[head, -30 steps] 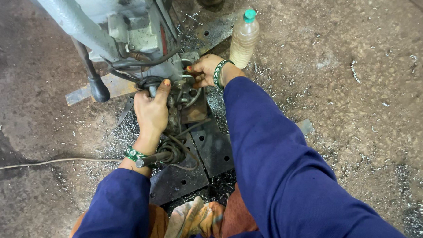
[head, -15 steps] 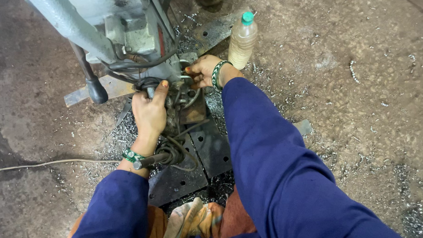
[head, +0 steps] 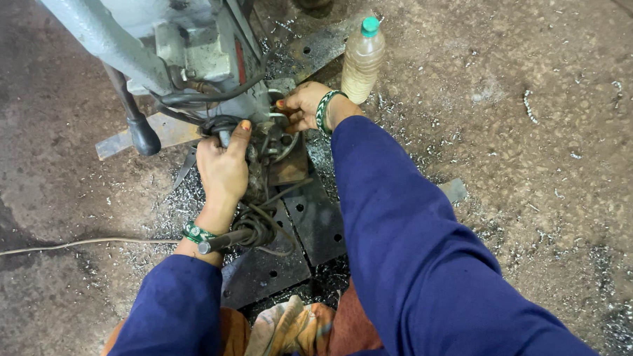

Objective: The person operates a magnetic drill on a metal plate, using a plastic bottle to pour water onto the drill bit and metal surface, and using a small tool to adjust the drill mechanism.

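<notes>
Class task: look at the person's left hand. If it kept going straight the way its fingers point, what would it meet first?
The left hand points up the picture, thumb by the black cables. Straight on, it would most likely meet those cables first, then the grey drill machine behind. Depth is unclear from this single view.

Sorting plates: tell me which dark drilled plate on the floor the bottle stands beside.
The far plate behind the drill, next to the bottle; the other drilled plates lie near the knees.

One package showed: a clear plastic bottle (head: 362,60) with a teal-green cap, holding a pale beige liquid. It stood upright on the gritty floor at about one o'clock from the picture's centre, just beyond the right hand (head: 305,107), near a perforated steel plate (head: 319,48).
</notes>
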